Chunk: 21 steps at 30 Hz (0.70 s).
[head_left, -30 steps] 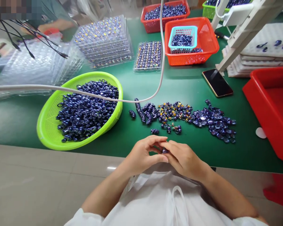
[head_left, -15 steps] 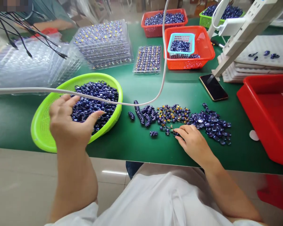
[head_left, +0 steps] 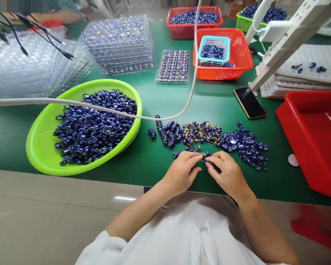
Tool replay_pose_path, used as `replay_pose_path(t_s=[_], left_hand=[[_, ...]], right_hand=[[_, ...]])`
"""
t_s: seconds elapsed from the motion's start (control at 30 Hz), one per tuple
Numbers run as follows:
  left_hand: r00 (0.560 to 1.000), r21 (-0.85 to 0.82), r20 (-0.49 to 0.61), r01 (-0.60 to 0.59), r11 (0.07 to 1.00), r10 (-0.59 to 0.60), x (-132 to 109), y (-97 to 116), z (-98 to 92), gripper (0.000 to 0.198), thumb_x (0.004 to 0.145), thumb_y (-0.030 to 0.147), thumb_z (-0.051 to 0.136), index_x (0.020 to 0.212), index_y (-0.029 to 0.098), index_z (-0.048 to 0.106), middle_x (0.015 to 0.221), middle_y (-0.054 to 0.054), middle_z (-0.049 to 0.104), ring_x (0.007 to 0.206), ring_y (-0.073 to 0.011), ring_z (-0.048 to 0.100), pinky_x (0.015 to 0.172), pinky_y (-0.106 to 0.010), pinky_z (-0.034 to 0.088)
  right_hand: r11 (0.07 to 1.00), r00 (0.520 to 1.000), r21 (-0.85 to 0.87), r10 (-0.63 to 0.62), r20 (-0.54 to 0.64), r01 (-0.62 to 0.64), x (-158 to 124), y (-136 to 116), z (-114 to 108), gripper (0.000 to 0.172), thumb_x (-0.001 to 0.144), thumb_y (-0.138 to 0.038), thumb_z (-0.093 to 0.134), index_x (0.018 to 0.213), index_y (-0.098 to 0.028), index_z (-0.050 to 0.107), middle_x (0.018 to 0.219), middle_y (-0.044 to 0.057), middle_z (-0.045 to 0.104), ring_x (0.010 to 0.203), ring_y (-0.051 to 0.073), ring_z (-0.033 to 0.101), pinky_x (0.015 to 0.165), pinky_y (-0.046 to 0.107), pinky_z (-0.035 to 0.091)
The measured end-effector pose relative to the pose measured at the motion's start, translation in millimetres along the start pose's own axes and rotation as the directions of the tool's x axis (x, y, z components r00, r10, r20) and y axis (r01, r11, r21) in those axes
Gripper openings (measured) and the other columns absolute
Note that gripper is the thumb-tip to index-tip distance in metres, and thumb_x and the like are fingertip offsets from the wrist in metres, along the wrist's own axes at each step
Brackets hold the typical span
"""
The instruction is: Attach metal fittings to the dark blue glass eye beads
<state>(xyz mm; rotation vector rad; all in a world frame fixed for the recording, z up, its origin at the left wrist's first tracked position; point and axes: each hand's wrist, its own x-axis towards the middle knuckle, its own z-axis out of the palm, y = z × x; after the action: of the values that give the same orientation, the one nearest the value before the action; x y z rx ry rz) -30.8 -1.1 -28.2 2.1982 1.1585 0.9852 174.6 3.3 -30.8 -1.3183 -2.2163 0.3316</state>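
Note:
My left hand and my right hand face each other low over the table. Between their fingertips is a small dark blue ring. The left thumb stands apart from the index finger, whose tip touches the ring's left side. My right thumb and index finger close in on its right side, partly hiding it. Just beyond lie a heap of blue and gold pieces, stacked rows of dark rings and a pile of shiny blue oval pieces. Left of them, a green basket holds many blue rings.
A white cable hangs across the view. Filled clear trays are stacked behind. Red baskets, a phone, a metal stand and a red bin occupy the back and right. A person's arm shows at the upper left.
My left hand has left the green basket and moved right, meeting my right hand at the small pieces. My right hand has stayed nearly in place.

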Motion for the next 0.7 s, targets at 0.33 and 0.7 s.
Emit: replay_pose_path(t_s=[0.33, 0.7], left_hand=[[0.999, -0.009, 0.042, 0.020, 1.000, -0.019, 3.2, -0.6, 14.0, 0.037, 0.089, 0.007, 0.060, 0.125, 0.017, 0.060, 0.115, -0.013, 0.069, 0.106, -0.0257, 0.064, 0.092, -0.044, 0.058], [0.995, -0.186, 0.022, 0.097, 0.978, -0.094, 6.3, 9.6, 16.3, 0.036, 0.088, 0.021, 0.070, 0.123, 0.017, 0.062, 0.112, -0.012, 0.073, 0.104, -0.0242, 0.067, 0.090, -0.040, 0.057]], right_hand=[[0.985, 0.990, 0.103, 0.139, -0.020, -0.136, 0.9, -6.5, 2.2, 0.012, 0.093, -0.018, 0.053, 0.089, -0.019, 0.064, 0.081, 0.004, 0.067, 0.076, 0.020, 0.063, 0.074, 0.034, 0.050], [0.484, 0.818, 0.711, 0.528, 0.229, -0.511, -11.9, -1.9, -8.5, 0.016, 0.093, -0.038, 0.061, 0.091, -0.023, 0.066, 0.087, 0.001, 0.074, 0.074, 0.014, 0.070, 0.071, 0.025, 0.056]])
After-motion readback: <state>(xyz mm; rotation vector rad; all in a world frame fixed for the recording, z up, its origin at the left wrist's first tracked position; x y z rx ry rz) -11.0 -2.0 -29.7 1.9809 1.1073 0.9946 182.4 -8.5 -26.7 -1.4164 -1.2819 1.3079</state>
